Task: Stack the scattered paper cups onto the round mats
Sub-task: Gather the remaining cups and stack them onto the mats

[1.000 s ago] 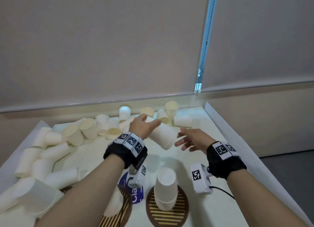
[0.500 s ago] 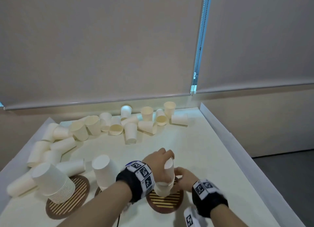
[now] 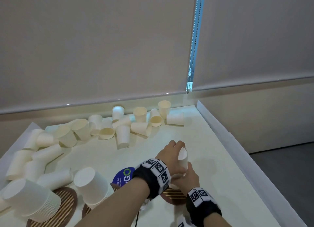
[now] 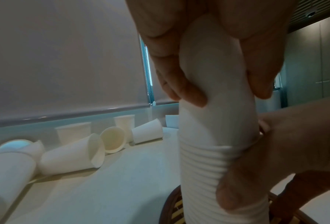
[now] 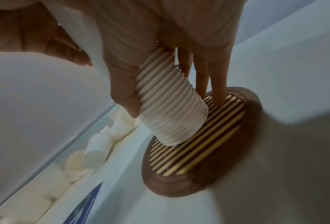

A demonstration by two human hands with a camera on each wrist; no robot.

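On the right round striped mat (image 3: 175, 195) stands a stack of upturned white paper cups (image 5: 170, 106). My left hand (image 3: 178, 147) grips the top cup (image 3: 182, 156) from above, and the cup sits over the stack, leaning slightly. In the left wrist view its fingers (image 4: 181, 84) wrap the top cup (image 4: 214, 72) above the ribbed rims (image 4: 202, 166). My right hand (image 3: 190, 175) grips the stack lower down, thumb and fingers round it; one fingertip (image 5: 220, 100) touches the mat (image 5: 208, 145).
Two taller cup stacks (image 3: 30, 199) (image 3: 91, 182) lean on mats (image 3: 66, 197) at the front left. Loose cups (image 3: 122, 133) lie scattered along the back and left of the white table. A blue sticker (image 3: 123, 176) lies by my left wrist. A raised edge (image 3: 229, 136) borders the right side.
My left hand carried a cup from the far pile back to the right mat and set it over the stack. My right hand moved in and took hold of the stack.
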